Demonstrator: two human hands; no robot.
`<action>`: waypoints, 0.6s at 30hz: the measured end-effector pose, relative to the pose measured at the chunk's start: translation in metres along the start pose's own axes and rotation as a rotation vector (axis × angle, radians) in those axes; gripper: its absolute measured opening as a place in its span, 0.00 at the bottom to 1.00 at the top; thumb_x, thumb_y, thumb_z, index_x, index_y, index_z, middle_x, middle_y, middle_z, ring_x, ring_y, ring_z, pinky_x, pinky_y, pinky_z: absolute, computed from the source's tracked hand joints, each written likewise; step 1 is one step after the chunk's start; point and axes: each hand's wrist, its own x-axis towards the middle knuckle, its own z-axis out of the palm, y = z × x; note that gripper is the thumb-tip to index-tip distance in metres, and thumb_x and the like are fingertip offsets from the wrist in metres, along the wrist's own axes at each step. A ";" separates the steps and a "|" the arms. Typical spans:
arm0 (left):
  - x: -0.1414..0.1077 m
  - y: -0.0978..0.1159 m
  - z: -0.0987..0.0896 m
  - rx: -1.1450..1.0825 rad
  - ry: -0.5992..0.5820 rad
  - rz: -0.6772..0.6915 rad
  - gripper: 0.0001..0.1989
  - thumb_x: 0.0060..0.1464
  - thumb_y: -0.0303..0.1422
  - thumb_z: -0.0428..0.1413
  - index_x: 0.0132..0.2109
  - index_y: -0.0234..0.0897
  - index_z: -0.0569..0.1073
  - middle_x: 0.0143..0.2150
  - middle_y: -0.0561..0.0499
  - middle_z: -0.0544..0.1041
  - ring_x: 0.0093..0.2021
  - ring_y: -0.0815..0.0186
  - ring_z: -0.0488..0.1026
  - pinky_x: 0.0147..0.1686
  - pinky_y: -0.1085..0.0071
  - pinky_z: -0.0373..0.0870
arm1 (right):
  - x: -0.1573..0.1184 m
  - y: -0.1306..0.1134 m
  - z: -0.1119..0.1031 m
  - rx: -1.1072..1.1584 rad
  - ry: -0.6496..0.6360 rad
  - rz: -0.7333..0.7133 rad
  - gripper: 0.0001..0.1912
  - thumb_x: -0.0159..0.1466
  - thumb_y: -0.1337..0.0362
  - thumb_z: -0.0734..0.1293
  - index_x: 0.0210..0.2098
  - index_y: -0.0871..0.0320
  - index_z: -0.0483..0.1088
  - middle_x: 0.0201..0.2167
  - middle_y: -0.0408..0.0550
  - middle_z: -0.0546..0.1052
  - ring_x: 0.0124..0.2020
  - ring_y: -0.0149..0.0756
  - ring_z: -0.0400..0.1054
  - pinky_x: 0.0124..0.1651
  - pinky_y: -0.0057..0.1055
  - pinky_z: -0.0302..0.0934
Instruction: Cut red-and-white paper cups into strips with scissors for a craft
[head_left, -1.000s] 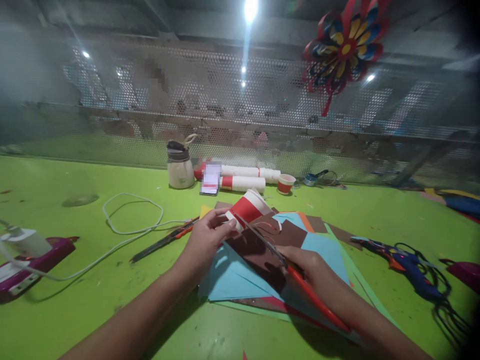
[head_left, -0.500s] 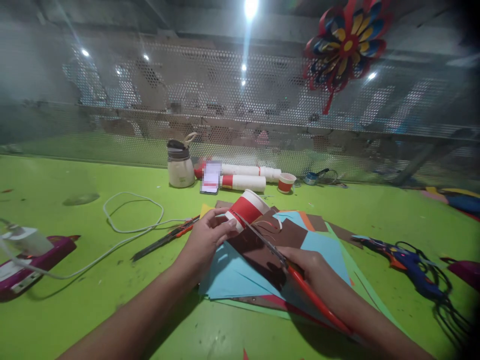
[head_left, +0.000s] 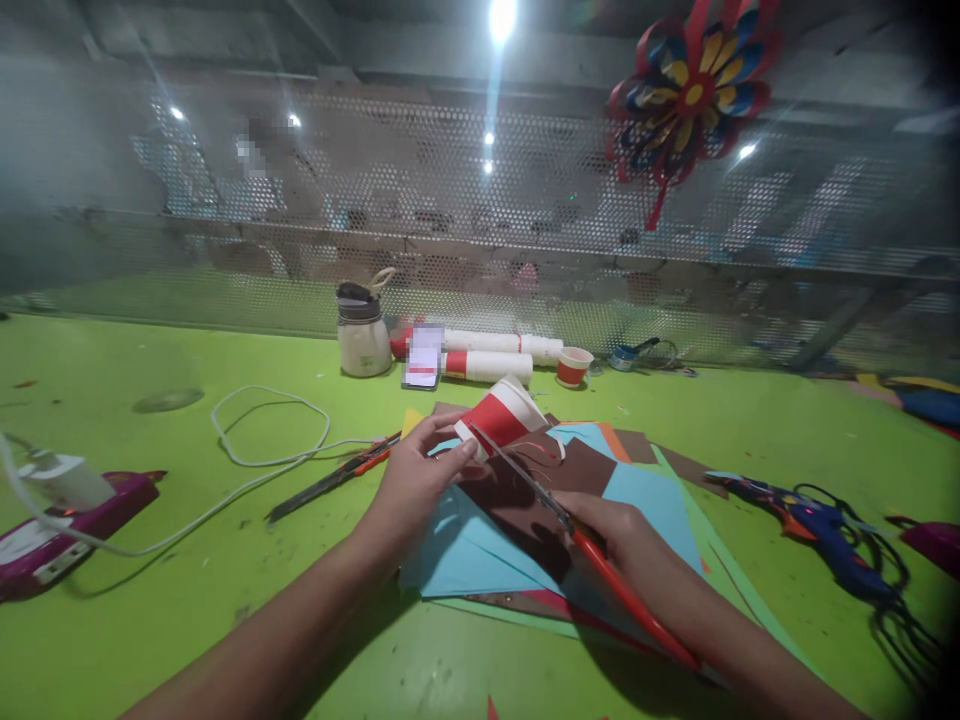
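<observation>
Small change only: vs half a second ago, the wide end of the paper cup [head_left: 501, 418] sits slightly further right, so the left hand [head_left: 416, 485] seems to have turned it a touch. Left grip is wrapped around the base end; cup is tilted, mouth up and right, held over the coloured sheets [head_left: 480, 560] on the counter [head_left: 142, 640]. Right hand [head_left: 626, 540] grips the red-handled scissors [head_left: 596, 562], nearly same place as before, blades across the cup's near side, tip close to the base. Can't tell if the edges are biting. Thin strip [head_left: 561, 453] hangs curled by the blades, as before. My read: cup being fed to the scissors, a small adjustment mid-cut, no visible new piece off. Second scissors [head_left: 334, 479] lies to the left, untouched
</observation>
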 end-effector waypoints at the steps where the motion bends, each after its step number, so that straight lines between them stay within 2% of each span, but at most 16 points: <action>1: 0.000 -0.001 0.000 0.000 0.005 -0.002 0.21 0.43 0.34 0.65 0.47 0.35 0.73 0.44 0.44 0.76 0.36 0.61 0.77 0.39 0.61 0.74 | -0.001 0.001 0.001 -0.004 0.013 0.003 0.14 0.65 0.66 0.59 0.46 0.54 0.73 0.43 0.43 0.78 0.42 0.42 0.70 0.45 0.33 0.63; 8: -0.001 -0.004 0.001 0.022 0.047 0.002 0.21 0.45 0.35 0.65 0.47 0.36 0.72 0.41 0.47 0.76 0.32 0.66 0.76 0.39 0.63 0.73 | -0.006 0.004 0.005 -0.034 0.044 0.056 0.14 0.64 0.68 0.57 0.41 0.54 0.74 0.38 0.42 0.78 0.39 0.42 0.70 0.43 0.33 0.63; 13: 0.001 0.000 -0.001 -0.109 0.040 -0.072 0.17 0.47 0.34 0.64 0.44 0.36 0.73 0.41 0.46 0.76 0.36 0.64 0.76 0.41 0.64 0.73 | -0.004 0.005 0.004 -0.089 0.027 0.065 0.12 0.64 0.70 0.57 0.35 0.55 0.72 0.37 0.41 0.78 0.38 0.40 0.70 0.39 0.31 0.62; 16: 0.004 -0.002 -0.004 -0.148 0.028 -0.101 0.12 0.48 0.34 0.63 0.39 0.34 0.74 0.39 0.45 0.77 0.36 0.64 0.75 0.41 0.65 0.72 | -0.003 0.007 0.003 -0.127 0.032 0.036 0.12 0.63 0.70 0.58 0.38 0.54 0.72 0.38 0.41 0.78 0.38 0.39 0.70 0.40 0.31 0.61; 18: 0.005 -0.003 -0.005 -0.131 0.025 -0.101 0.12 0.47 0.34 0.64 0.38 0.33 0.74 0.37 0.46 0.77 0.35 0.64 0.75 0.41 0.64 0.72 | -0.002 0.009 0.003 -0.137 0.037 0.019 0.14 0.63 0.71 0.59 0.43 0.52 0.72 0.40 0.42 0.78 0.40 0.40 0.70 0.42 0.32 0.61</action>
